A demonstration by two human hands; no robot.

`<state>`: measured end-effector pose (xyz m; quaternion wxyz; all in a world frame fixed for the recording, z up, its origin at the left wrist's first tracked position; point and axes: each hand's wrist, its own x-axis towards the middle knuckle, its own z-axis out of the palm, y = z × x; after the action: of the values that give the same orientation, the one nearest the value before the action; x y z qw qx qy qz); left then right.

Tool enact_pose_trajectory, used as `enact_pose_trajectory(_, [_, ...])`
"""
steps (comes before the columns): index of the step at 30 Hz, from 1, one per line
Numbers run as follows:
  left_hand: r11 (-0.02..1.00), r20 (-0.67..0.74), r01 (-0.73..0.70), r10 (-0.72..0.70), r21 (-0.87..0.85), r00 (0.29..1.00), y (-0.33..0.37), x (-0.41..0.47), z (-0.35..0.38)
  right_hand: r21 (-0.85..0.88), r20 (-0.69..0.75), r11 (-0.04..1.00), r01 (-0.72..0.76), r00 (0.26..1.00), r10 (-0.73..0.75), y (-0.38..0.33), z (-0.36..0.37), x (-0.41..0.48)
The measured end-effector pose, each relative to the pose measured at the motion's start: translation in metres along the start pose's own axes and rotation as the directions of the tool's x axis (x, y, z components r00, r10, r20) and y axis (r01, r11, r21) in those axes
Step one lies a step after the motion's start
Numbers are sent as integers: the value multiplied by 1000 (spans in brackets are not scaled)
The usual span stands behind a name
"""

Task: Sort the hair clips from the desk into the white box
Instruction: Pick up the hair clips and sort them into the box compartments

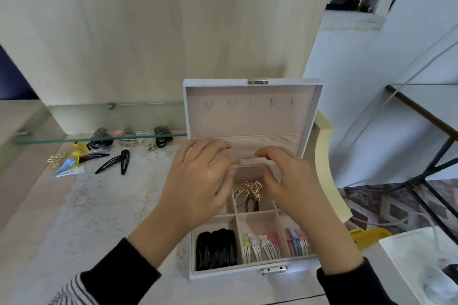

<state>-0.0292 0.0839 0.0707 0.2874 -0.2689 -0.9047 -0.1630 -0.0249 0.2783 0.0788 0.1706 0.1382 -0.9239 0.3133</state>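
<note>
Both hands over the open white box point(223, 273), nothing held.
L hand point(198, 181): fingers spread & relaxed, over back-left of box. R hand point(293, 182): loosely bent, thumb apart from fingers, empty, over back-right. Can't tell if either touches the box. Lid stands upright. Front compartments: black clips point(215, 247) left, pastel clips point(262, 245) mid, pink/blue clips point(297, 242) right. Gold clips point(252, 188) in back-mid section, btw the hands. Unsorted on the surface point(29, 205), well left of box: black snap clips point(116, 161) on a lace mat point(99, 205), coloured clips point(70, 162), gold bits point(55, 158), claw clips point(99, 137) under the glass shelf point(49, 141).
</note>
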Motion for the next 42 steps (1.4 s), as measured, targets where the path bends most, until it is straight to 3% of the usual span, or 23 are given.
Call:
enact_pose_trajectory(5, [998, -105, 49, -51, -28, 993, -22, -28, -16, 97, -37, 993, 66, 997, -62, -37, 32, 3])
enact_pose_trajectory(10, [977, -163, 213, -205, 31, 965, -55, -61, -25, 143, -102, 984, 103, 991, -89, -89, 67, 4])
enact_pose_trajectory(18, [861, -74, 469, -464, 194, 883, -125, -107, -18, 17, -50, 984, 177, 983, -176, -157, 119, 9])
enact_pose_trajectory(22, [793, -42, 548, -558, 266, 829, -152, -118, -21, 15, -6, 991, 130, 991, -130, -169, 146, 19])
enact_pose_trajectory(27, [730, -16, 594, -626, 338, 780, -178, -123, -21, -69, 55, 997, 42, 998, -38, -172, 185, 26])
enact_pose_trajectory(31, [718, 14, 593, -641, 364, 767, -187, -121, -20, -124, 173, 991, -46, 983, 67, -166, 208, 30])
enact_pose_trajectory(35, [719, 42, 604, -654, 345, 755, -190, -124, -17, -153, 201, 983, -97, 971, 127, -157, 228, 37])
enact_pose_trajectory(39, [732, 59, 588, -642, 345, 764, -189, -128, -16, -131, 130, 988, -82, 987, 99, -147, 246, 38])
enact_pose_trajectory(42, [738, 72, 586, -640, 336, 765, -192, -130, -15, -148, 159, 988, -42, 985, 66, -141, 251, 36])
